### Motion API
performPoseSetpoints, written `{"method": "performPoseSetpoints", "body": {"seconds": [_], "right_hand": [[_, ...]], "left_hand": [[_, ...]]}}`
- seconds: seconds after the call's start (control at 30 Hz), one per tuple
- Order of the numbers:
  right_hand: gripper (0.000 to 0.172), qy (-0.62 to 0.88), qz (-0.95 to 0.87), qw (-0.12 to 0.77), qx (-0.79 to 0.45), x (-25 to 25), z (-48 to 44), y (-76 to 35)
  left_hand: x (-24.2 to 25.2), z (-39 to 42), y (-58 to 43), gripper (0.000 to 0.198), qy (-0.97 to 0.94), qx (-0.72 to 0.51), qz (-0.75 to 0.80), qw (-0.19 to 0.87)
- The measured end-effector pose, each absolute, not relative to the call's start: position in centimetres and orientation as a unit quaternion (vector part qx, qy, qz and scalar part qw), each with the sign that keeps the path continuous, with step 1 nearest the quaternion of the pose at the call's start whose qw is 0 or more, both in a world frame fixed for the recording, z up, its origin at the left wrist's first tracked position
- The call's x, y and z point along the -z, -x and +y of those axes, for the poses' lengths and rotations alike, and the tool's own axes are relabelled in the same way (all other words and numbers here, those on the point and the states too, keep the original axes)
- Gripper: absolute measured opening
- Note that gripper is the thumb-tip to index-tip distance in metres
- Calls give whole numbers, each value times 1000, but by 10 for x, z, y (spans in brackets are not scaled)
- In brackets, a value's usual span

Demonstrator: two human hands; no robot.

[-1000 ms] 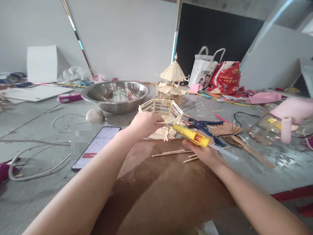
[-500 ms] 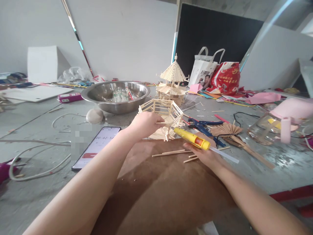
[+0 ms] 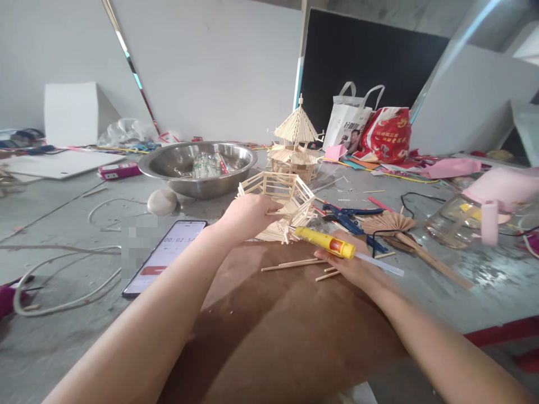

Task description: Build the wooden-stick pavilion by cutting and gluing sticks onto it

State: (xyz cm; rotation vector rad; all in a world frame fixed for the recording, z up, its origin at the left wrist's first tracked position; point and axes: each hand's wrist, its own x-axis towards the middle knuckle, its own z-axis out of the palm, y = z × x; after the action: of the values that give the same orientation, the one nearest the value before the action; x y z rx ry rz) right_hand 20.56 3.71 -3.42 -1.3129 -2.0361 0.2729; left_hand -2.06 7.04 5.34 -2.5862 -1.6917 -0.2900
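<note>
Grey walls point(image 3: 210, 67) stand behind a messy grey table point(image 3: 421, 308). At the far edge of a brown board point(image 3: 273, 325) sits a small stick frame point(image 3: 275, 230), with many open sides. The left hand point(image 3: 250, 216) is over its near left part, finger and thumb pinched on a thin stick point(image 3: 278, 212). The right hand point(image 3: 351, 266) has its fingers wrapped around a yellow glue gun point(image 3: 322, 240). The gun's tip points at the frame's near side; you cannot tell if they touch. Loose sticks point(image 3: 295, 262) lie on the board. Behind the frame stands a stick tower point(image 3: 297, 126), beside a shiny bowl point(image 3: 197, 188).
</note>
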Motion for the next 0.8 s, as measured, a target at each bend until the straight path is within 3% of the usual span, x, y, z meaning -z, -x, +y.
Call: {"method": "performPoseSetpoints", "body": {"seconds": [0.33, 0.6, 0.8], "right_hand": [[25, 489, -749, 430, -124, 32, 41, -218], [32, 578, -462, 581, -338, -9, 65, -292], [25, 674, -380, 500, -388, -10, 80, -354]], "left_hand": [[-56, 67, 22, 39, 841, 106, -529, 40], [-54, 67, 27, 36, 835, 100, -536, 74], [-55, 68, 28, 35, 826, 87, -546, 112]]}}
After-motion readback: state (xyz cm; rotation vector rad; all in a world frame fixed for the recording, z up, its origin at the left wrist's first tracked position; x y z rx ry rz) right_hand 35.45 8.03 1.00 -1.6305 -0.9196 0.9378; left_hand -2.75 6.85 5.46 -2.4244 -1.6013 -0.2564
